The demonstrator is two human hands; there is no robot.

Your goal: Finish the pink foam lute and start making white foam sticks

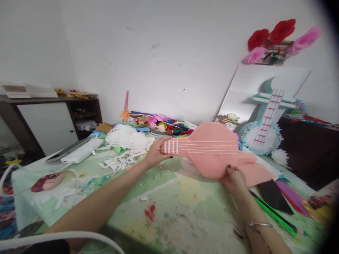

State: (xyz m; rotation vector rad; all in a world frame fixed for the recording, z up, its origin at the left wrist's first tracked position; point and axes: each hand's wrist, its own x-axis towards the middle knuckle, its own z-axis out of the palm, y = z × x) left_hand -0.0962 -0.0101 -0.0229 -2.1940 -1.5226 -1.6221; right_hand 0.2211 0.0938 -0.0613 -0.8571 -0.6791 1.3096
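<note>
Green-and-white tabletop lies beneath a pink guitar-shaped piece, whose nine-o'clock neck end the left hand clamps between thumb and fingers while the right hand pinches its body's edge at five o'clock. Just beyond, a pink sheet lies at four o'clock and white strips heap at nine; farther out, a blue banjo-like model stands toward two.

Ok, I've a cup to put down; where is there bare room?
The widest free patch of table lies before the pink guitar, between left forearm and right forearm, bar stains and a small white scrap. Crowded: beyond the left forearm, white strips; beyond the right forearm, a green tool and black slab.
</note>
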